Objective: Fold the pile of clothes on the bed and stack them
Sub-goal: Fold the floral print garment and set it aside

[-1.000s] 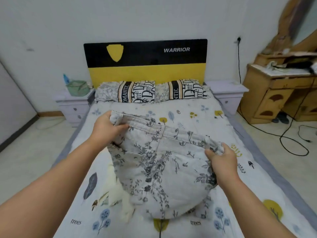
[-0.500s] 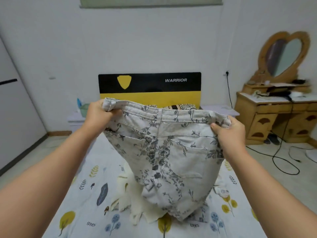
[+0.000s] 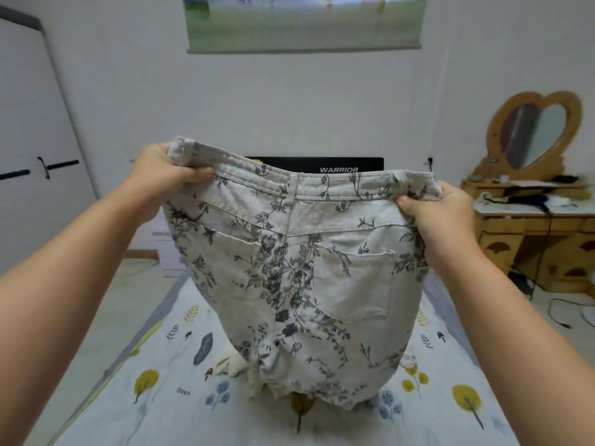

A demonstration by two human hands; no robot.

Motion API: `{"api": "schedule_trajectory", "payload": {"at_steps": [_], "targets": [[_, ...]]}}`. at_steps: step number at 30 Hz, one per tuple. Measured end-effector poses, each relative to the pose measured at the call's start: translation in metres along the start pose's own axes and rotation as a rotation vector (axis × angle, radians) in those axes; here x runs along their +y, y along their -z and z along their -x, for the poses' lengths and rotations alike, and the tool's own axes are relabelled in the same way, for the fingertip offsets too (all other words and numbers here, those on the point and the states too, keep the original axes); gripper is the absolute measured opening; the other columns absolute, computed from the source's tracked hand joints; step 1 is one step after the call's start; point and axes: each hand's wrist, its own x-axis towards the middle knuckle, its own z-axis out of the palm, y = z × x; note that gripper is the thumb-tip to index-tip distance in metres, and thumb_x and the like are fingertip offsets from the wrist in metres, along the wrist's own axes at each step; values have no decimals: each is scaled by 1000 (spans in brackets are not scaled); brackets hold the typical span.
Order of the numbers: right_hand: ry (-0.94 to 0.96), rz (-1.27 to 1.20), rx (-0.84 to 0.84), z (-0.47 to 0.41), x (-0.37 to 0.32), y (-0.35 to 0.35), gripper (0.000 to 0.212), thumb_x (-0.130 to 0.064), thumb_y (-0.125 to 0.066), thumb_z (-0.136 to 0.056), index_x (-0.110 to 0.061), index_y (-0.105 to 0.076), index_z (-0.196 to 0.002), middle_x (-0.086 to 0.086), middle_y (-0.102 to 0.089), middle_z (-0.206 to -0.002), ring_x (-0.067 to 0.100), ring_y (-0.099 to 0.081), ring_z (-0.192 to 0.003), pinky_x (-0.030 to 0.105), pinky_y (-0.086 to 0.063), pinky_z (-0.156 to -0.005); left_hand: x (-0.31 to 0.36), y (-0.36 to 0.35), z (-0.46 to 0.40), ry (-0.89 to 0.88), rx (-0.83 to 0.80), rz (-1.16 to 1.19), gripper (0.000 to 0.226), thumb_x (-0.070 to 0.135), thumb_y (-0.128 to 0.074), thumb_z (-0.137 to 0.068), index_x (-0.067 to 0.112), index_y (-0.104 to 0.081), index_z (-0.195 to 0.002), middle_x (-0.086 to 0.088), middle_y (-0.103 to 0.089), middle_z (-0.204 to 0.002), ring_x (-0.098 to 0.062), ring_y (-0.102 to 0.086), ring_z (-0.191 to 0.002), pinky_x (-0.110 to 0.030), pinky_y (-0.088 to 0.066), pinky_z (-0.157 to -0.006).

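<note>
Holding up a pair of pale floral-print trousers (image 3: 299,272) by the waistband, a person stretches the garment wide above a bed (image 3: 161,397). The left hand (image 3: 161,175) grips the waistband's left end, thumb pressed on the front and fingers curled behind. The right hand (image 3: 434,214) grips the right end the same way. The back of the trousers faces the viewer, showing 2 patch pockets and a centre belt loop. The lower part hangs down to the sheet, which is printed with trees and leaves. A cream garment (image 3: 230,365) peeks out beneath. Behind stand a black headboard (image 3: 322,164), a wooden dresser (image 3: 531,226) and a heart-shaped mirror (image 3: 534,133).
</note>
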Motion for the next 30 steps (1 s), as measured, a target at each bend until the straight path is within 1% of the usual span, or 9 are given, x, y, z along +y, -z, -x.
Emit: {"api": "schedule_trajectory", "payload": {"at_steps": [4,8,11,16,19,22,24,27,30], "targets": [[-5,-63,-47,24,-33,30,27,7,-64,-79,-19,-64,-77,0,-67,-77,19,-64,-75,34,-55,-77,41,8,31,-20,18,6,25,-6,-68,-76,18,-60,-76,20,-63,-50,6,-60,-48,-8,-50,-53],[22,-124,-108,48,-74,57,23,9,-63,-79,-14,-65,-82,3,-68,-78,14,-67,-67,28,-58,-66,84,25,52,-28,17,-7,20,-3,-69,-75,16,-62,-77,15,-66,-54,3,-62,-51,-12,-54,-59],[14,-212,-139,62,-101,74,21,11,-61,-78,-8,-65,-84,1,-70,-64,13,-69,-59,24,-55,-53,112,37,60,-40,-11,-10,18,0,-70,-73,15,-64,-82,11,-70,-61,-2,-66,-58,-17,-57,-63],[-10,-241,-168,76,-111,91,22,13,-59,-79,-8,-62,-76,-4,-66,-51,10,-66,-50,20,-51,-46,125,37,64,9,-69,-19,19,3,-71,-70,15,-66,-84,9,-71,-63,-5,-67,-60,-19,-57,-61],[-93,-195,-173,79,-91,95,18,14,-59,-79,-4,-63,-81,0,-69,-57,14,-68,-54,27,-57,-52,106,21,69,85,-149,-68,19,1,-71,-70,13,-66,-84,6,-71,-63,-6,-67,-58,-18,-56,-56],[-206,-119,-158,81,-59,100,18,12,-60,-79,0,-66,-91,10,-71,-72,22,-70,-63,38,-60,-64,75,-1,74,170,-249,-132,18,5,-72,-74,10,-67,-90,-2,-73,-76,-16,-69,-70,-19,-55,-55],[-265,-81,-145,84,-36,104,16,11,-61,-79,-2,-67,-86,13,-72,-74,25,-71,-67,39,-59,-66,52,-17,78,215,-300,-163,22,7,-73,-74,8,-67,-95,-8,-72,-89,-22,-68,-79,-24,-57,-63],[-336,-33,-95,90,-4,107,14,10,-64,-77,-3,-68,-82,22,-71,-88,40,-68,-86,52,-54,-82,20,-40,80,277,-357,-178,24,9,-74,-74,7,-66,-96,-13,-70,-96,-28,-66,-87,-37,-53,-82],[-413,-21,-63,95,27,112,17,11,-62,-78,-4,-67,-83,20,-71,-87,35,-69,-80,47,-55,-80,-13,-62,79,318,-414,-181,16,11,-75,-73,12,-66,-87,-10,-70,-93,-26,-66,-83,-33,-53,-74]]}}
